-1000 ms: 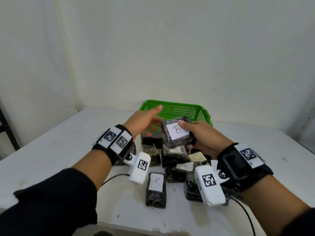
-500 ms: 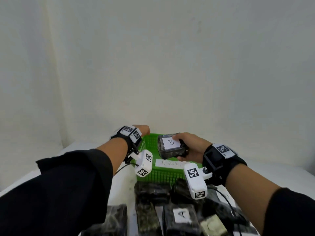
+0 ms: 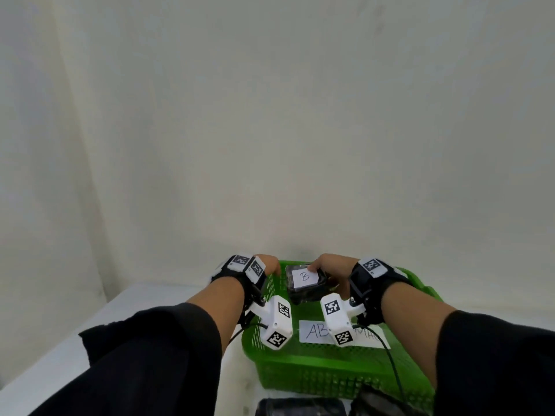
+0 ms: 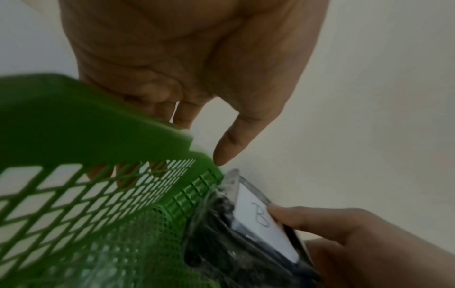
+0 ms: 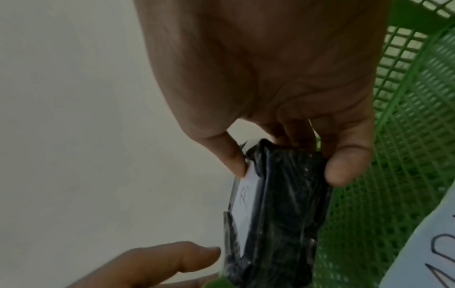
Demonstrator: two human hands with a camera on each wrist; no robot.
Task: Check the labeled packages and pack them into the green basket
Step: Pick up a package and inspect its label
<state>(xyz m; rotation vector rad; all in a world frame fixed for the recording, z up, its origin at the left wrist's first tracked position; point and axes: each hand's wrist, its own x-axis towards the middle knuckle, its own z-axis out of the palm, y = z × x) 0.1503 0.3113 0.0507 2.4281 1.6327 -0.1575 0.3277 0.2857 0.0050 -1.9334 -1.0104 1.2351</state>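
The green basket stands on the white table, its mesh walls rising to a solid rim; a white paper sheet with handwritten letters lies on the basket floor. Only the head view shows this whole layout, plus more dark packages lying on the table just before the basket's near wall. The left wrist view alone shows the left hand at the basket's left rim, fingers hanging down outside the mesh, thumb straight and holding nothing. The right wrist view alone shows the grip of the right hand: thumb on the label face, remaining fingers curled around the opposite face, clamping the package. The package hangs above the basket's far interior, clear of the floor. It is a flat block wrapped in glossy dark plastic, with a white label marked "B" facing up toward the head camera.
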